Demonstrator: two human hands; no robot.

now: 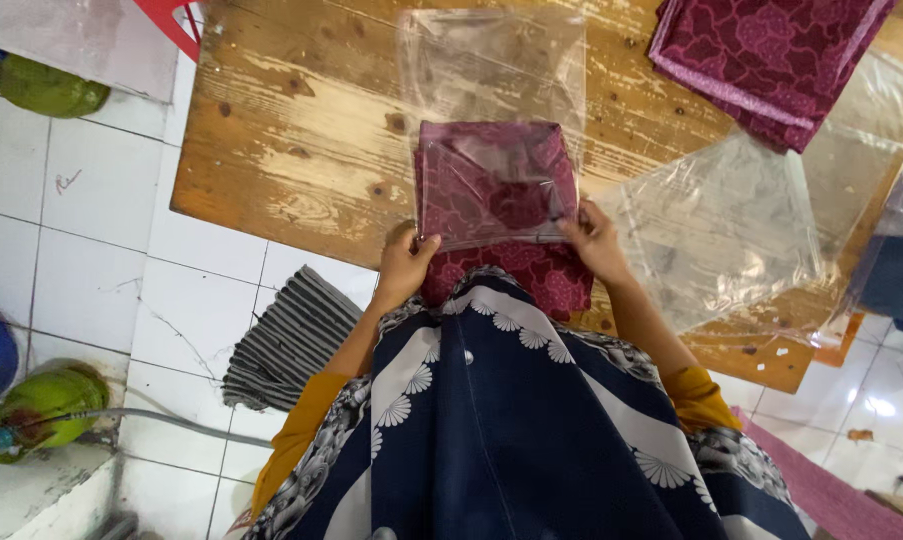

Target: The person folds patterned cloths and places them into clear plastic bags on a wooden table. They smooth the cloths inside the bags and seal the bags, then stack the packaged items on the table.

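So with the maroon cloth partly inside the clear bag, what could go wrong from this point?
1. The folded maroon cloth is only partly in the clear bag; its lower part hangs over the table edge and might bunch or unfold.
2. The left hand and right hand pinch the thin bag mouth, which could crease or tear.
3. Loose empty bags lie close by and could get dragged along.
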